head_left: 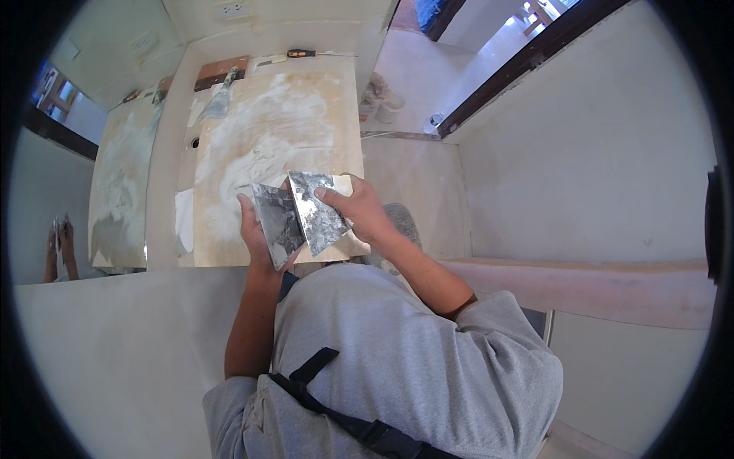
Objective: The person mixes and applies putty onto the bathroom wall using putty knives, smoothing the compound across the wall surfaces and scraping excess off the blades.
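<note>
My left hand [252,232] is closed round a dark, smeared metal putty blade [277,224], its thumb up along the edge. In my right hand [362,213] is a second putty blade [319,226], brighter, with grey and white smears, and my thumb presses on its face. The two blades meet or overlap at their inner edges; whether they touch all along I cannot tell. Both are over the near part of a wooden board [321,130], which carries a spread of white putty [264,157] in its middle.
At the board's far left lie a putty knife [219,99] and a brown wood block [220,73]. A screwdriver [301,53] with an orange and black handle lies along the far edge. A mirror [57,168] stands left, a wall [589,145] right, and a doorway is beyond.
</note>
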The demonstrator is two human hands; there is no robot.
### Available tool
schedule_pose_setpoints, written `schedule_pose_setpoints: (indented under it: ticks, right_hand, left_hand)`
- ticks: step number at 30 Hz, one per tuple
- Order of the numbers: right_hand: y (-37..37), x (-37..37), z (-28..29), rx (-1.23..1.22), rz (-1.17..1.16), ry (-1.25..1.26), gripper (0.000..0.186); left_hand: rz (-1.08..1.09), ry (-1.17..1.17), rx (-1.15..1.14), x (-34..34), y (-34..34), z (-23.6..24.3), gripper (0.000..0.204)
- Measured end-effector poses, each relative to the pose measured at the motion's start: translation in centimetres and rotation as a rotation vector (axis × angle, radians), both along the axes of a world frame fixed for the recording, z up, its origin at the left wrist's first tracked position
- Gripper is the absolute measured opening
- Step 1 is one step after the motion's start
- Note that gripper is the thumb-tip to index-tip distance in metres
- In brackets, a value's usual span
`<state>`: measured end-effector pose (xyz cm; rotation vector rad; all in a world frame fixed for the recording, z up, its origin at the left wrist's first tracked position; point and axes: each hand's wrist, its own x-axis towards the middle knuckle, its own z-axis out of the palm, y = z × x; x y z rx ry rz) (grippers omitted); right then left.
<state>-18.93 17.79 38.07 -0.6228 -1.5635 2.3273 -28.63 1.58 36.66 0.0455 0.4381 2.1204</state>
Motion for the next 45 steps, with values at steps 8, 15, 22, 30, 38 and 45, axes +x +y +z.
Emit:
schedule_pose_setpoints:
  ticks: [8,15,22,30,38,45]
  right_hand:
    - [0.3,-0.3,-1.4,0.446,-0.129,-0.093,0.033]
    - [0.8,-0.3,-1.6,0.605,-0.140,-0.073,0.033]
    - [-0.4,0.0,1.5,0.680,-0.091,-0.064,0.032]
    - [-0.5,0.2,0.9,0.691,-0.100,-0.011,0.033]
    - [-0.3,0.0,1.4,0.680,-0.141,0.077,0.031]
    - [-0.9,-0.2,2.2,0.599,-0.206,0.115,0.029]
  left_hand:
    - [-0.013,0.140,-0.109,1.0,0.7,-0.1,0.078]
    - [0.105,0.520,-0.499,1.6,0.9,-1.5,0.043]
    - [0.018,0.762,-0.561,1.3,0.6,0.1,0.032]
    - [-0.040,0.892,-0.652,1.4,-0.5,0.4,0.033]
    - [-0.019,1.023,-0.674,1.3,-0.4,0.9,0.035]
    - [0.074,0.994,-0.696,2.6,0.0,1.2,0.034]
